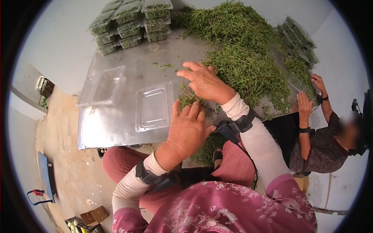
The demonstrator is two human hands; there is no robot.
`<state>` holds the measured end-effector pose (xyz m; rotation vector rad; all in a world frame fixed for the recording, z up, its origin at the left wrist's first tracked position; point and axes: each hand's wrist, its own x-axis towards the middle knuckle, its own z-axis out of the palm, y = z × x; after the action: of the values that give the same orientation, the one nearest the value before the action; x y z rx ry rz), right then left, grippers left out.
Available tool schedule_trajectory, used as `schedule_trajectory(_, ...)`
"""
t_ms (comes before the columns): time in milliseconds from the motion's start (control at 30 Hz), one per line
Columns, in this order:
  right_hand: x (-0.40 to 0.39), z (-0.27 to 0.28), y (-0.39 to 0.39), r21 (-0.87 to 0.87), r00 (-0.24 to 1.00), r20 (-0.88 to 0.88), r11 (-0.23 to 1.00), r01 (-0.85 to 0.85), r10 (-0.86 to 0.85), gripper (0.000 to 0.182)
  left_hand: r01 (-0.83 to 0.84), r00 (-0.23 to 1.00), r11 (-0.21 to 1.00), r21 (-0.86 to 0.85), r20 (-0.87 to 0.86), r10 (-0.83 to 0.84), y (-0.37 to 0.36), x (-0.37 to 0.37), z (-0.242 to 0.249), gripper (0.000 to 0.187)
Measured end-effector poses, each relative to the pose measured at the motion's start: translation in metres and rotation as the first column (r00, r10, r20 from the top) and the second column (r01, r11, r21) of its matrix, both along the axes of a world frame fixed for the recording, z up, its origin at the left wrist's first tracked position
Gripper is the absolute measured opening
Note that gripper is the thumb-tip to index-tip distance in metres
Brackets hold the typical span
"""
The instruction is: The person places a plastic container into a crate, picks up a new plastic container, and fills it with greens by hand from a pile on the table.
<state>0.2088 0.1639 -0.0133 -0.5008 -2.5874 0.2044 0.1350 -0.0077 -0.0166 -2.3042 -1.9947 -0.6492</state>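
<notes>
A clear plastic clamshell box lies open in front of me, its lid (152,108) flat on the metal table. Green leafy stems (187,96) fill the other half, which my hands partly cover. My left hand (187,130) rests over the near side of these stems, fingers stretched out and thumb apart. Just beyond it, my right hand (208,82) hovers at the far side of the box with its fingers spread. Whether its palm touches the stems is hidden. Beside my right hand rises a large heap of the same greens (244,54).
Another open clamshell box (104,87) sits at the left on the metal table (112,130). Filled boxes (130,25) are stacked at the back left, more (297,40) at the back right. At the right, a co-worker's hands (305,104) are near another clear box.
</notes>
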Motion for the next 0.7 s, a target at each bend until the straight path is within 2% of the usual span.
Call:
schedule_trajectory(167,-0.003,0.002,0.009,-0.049,0.998,0.066,0.999,0.016,-0.013,0.015,0.037,0.999,0.997,-0.069,-0.027,-0.039,0.0,-0.004,-0.001,0.061)
schedule_trajectory(267,-0.005,0.006,0.012,-0.113,1.0,0.018,0.994,0.006,-0.004,0.003,0.047,0.996,0.998,-0.038,-0.071,-0.05,0.0,-0.008,-0.004,0.058)
schedule_trajectory(367,-0.003,0.007,0.013,0.012,0.989,-0.133,0.998,-0.064,0.065,0.008,0.03,0.994,1.0,-0.001,-0.106,-0.03,-0.001,-0.008,-0.006,0.055)
schedule_trajectory(467,0.001,0.017,0.013,-0.108,0.966,-0.25,0.99,-0.088,0.059,0.009,-0.008,0.981,0.987,0.158,-0.19,0.038,-0.005,-0.006,-0.003,0.054)
schedule_trajectory(567,0.006,0.032,0.002,-0.236,0.932,-0.363,0.967,-0.093,0.001,0.009,-0.026,0.974,0.983,0.18,-0.216,0.066,-0.012,-0.001,0.004,0.055)
schedule_trajectory(667,0.014,0.045,-0.007,-0.386,0.975,-0.213,0.922,-0.031,-0.057,0.014,-0.029,0.976,0.996,0.084,-0.213,0.046,-0.013,-0.002,-0.002,0.056)
schedule_trajectory(700,0.016,0.042,-0.005,-0.338,0.983,-0.182,0.94,-0.053,-0.01,0.015,-0.026,0.975,0.997,0.067,-0.216,0.04,-0.012,-0.003,-0.005,0.056)
